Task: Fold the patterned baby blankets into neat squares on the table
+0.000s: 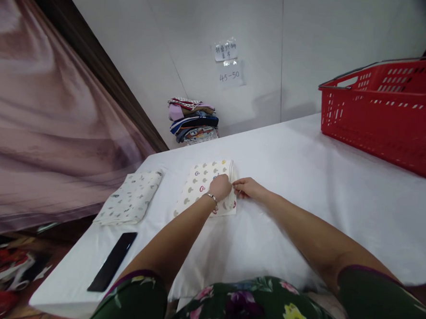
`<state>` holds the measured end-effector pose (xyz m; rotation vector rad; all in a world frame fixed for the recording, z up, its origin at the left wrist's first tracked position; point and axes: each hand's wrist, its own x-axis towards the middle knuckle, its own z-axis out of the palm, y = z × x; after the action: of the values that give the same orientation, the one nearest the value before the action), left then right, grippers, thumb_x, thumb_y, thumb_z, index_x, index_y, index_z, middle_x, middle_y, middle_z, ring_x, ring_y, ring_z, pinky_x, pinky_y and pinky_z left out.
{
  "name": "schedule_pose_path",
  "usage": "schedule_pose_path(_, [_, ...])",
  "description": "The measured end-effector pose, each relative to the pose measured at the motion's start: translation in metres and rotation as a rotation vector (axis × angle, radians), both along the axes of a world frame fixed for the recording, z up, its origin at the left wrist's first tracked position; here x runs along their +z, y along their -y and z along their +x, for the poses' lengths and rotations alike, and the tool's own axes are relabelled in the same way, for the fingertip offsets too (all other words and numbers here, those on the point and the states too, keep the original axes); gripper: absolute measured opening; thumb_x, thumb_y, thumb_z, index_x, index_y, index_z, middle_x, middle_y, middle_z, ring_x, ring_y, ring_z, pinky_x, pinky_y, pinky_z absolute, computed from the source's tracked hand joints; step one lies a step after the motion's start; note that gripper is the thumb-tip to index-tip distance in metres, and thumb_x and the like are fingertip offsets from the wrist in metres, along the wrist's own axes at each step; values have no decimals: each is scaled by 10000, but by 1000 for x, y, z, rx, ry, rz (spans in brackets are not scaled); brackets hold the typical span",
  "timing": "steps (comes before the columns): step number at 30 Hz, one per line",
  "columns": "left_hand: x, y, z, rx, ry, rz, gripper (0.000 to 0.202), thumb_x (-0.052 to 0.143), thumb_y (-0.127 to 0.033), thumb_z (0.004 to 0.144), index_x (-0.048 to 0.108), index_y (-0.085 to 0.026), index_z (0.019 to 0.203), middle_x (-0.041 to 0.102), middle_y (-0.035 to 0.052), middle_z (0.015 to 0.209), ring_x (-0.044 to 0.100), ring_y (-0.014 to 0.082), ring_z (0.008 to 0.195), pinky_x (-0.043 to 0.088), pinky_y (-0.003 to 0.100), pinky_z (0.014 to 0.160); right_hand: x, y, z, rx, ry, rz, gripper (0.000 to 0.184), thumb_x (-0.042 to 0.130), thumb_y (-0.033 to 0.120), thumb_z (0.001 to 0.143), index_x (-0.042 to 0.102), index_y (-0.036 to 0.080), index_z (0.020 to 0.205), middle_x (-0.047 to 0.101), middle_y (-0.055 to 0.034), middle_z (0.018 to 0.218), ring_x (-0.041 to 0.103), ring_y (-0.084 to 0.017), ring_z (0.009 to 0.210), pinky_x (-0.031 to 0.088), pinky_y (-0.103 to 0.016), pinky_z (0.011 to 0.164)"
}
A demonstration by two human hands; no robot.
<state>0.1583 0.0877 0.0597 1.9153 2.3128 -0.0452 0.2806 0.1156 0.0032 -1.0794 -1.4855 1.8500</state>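
Note:
A cream cloth [199, 182] with small grey, red and blue prints lies folded on the white-covered table. My left hand [221, 187], with a bracelet at the wrist, is closed over the cloth's right side, its fingertips mostly hidden. Close beside it, my right hand [248, 188] pinches the right edge of the same cloth between thumb and fingers. To the left, a second folded cloth [130, 198], white with small grey-green prints, lies apart from both hands.
A dark flat phone-like slab [113, 261] lies near the table's left edge. The red plastic basket [381, 117] stands at the back right. Folded fabrics [193, 121] are stacked by the wall, below paper signs [231, 75]. A pinkish curtain [57, 102] hangs at left.

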Motion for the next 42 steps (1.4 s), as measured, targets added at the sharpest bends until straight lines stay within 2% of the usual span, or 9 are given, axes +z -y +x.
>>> schedule_pose_path(5, [-2,-1,-7,-11,54,-15,197,485,-252,756,606,-160,882,662,121,972,617,214,896,431,258,653,-1,0,0,49,-58,-50,221,522,77,789,613,99,988,641,0,597,514,-70,398,324,-177,341])
schedule_pose_path(9, [-3,-1,-9,-16,95,-46,206,555,-307,699,593,-172,850,671,100,922,622,209,832,413,249,597,-2,-1,1,43,-100,-101,234,573,88,765,600,96,998,647,-5,604,519,-68,408,310,-171,338])
schedule_pose_path(13, [-3,-1,-8,-1,114,-49,324,618,-341,640,569,-172,913,658,107,980,611,227,870,411,257,606,-2,-1,1,30,-80,-119,259,603,95,756,582,105,1013,645,-3,601,522,-71,408,309,-170,337])
schedule_pose_path(17, [-4,-2,-9,8,139,-35,288,582,-349,684,559,-174,912,654,101,989,606,217,888,415,254,625,-3,-3,1,4,-67,-94,219,596,100,768,586,121,986,641,8,595,508,-59,397,322,-165,345])
schedule_pose_path(23, [-9,-6,-17,17,201,-62,206,540,-298,729,561,-178,895,668,50,829,611,149,646,409,230,537,-7,-4,1,-13,-41,-62,247,566,69,768,566,113,1011,631,20,581,503,-65,381,309,-176,333])
schedule_pose_path(26, [-11,-9,-21,15,216,-67,201,531,-294,745,567,-172,901,665,44,796,601,133,607,416,226,540,-7,-4,0,-16,-42,-53,264,565,68,766,565,109,1027,628,24,574,504,-69,379,312,-181,334])
schedule_pose_path(31, [-9,-8,-19,5,177,-52,161,523,-236,735,590,-161,862,667,66,797,623,162,708,439,243,625,-7,-4,1,-4,-38,-56,300,584,86,764,562,99,1063,639,13,589,510,-70,387,313,-182,337])
schedule_pose_path(36, [-5,-2,-10,-21,108,3,205,502,-199,728,591,-144,904,656,117,954,603,214,919,438,262,708,-3,-2,2,23,-64,-58,290,568,84,779,565,94,1069,641,7,606,516,-68,400,325,-178,346])
schedule_pose_path(42, [-6,4,-3,-26,62,41,238,455,-184,773,568,-140,978,634,137,1032,582,215,984,428,269,766,-1,-3,1,-58,-60,-63,214,548,70,788,568,115,996,619,24,572,497,-55,383,324,-171,349])
